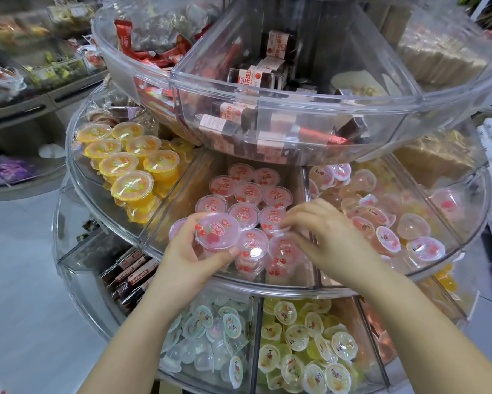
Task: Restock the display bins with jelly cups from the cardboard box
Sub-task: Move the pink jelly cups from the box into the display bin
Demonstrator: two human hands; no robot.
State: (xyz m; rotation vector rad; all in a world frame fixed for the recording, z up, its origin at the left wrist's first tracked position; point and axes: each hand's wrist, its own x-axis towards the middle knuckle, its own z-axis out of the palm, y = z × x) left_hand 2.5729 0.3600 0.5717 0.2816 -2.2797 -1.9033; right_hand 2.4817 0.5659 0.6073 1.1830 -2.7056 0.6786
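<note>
A pink jelly cup with a cherry-printed lid sits tilted in the left hand, fingers and thumb curled round its rim and wall, lid facing up and toward the camera. It hangs over the front left part of the middle bin of a clear round display, where matching pink cups stand lid-up in rows. The open floor of that bin lies at about nine to ten o'clock from the held cup, so this hand is the nearer one for setting it down. At three o'clock the right hand reaches in, fingers bent and fingertips touching the lids of seated cups; whether it grips one cannot be told. Orange cups fill the neighbouring bin at ten o'clock. The cardboard box is not in view
</note>
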